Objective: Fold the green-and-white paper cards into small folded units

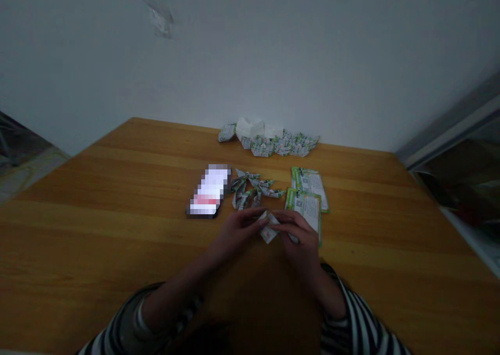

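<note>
Between the fingertips of both my hands is a small folded piece of printed paper (pixel 269 234), white with a diamond-shaped outline. My left hand (pixel 242 227) pinches its left side, thumb and fingers closed on it. From the other side my right hand (pixel 299 237) grips it, fingers bent over its upper edge. Just beyond my fingertips lie several folded paper pieces (pixel 253 187) with pointed ends. Partly behind my right hand is a green-edged printed sheet (pixel 307 205), overlapping another printed sheet (pixel 312 183).
A phone (pixel 209 191) with a lit, blurred screen lies left of the folded pieces. Near the wall, a row of folded printed papers (pixel 281 144) sits with crumpled white tissue (pixel 250 127). The wooden table (pixel 117 188) meets a pale wall (pixel 250 47).
</note>
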`<state>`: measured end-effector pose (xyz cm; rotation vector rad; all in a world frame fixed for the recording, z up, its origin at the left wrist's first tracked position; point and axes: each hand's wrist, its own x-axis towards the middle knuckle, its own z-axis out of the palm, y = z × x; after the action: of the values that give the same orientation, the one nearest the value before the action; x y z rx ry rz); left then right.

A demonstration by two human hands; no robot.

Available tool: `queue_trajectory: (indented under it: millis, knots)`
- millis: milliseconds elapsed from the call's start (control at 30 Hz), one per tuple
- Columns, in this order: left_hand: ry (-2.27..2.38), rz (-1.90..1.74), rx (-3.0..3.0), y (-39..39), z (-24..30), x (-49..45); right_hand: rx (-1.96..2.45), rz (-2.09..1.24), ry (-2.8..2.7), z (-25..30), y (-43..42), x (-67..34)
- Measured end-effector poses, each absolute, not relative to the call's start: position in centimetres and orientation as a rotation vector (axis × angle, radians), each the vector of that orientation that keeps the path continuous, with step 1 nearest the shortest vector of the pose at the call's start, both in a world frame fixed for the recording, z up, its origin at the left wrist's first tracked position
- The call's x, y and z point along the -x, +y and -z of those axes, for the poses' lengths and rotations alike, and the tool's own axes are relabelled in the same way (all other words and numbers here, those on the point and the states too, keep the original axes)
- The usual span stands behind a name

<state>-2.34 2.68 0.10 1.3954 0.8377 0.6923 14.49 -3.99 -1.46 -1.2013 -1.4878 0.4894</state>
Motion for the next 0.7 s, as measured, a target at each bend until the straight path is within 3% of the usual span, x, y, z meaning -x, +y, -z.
queue_trajectory:
  millis: [200, 433, 700]
  knots:
    - [0.946, -0.838, -1.83, 2.5, 0.7, 2.5, 1.187, -0.745, -1.365, 1.8, -3.6, -14.3]
    - [0.853, -0.639, -2.423, 1.0, 1.9, 2.4, 1.266, -0.974, -0.997, 2.5, -3.1, -13.9]
    - [0.769, -0.691, -2.578, 0.0, 1.1, 2.0, 1.224, -1.099, -0.99, 1.7, -3.5, -13.2]
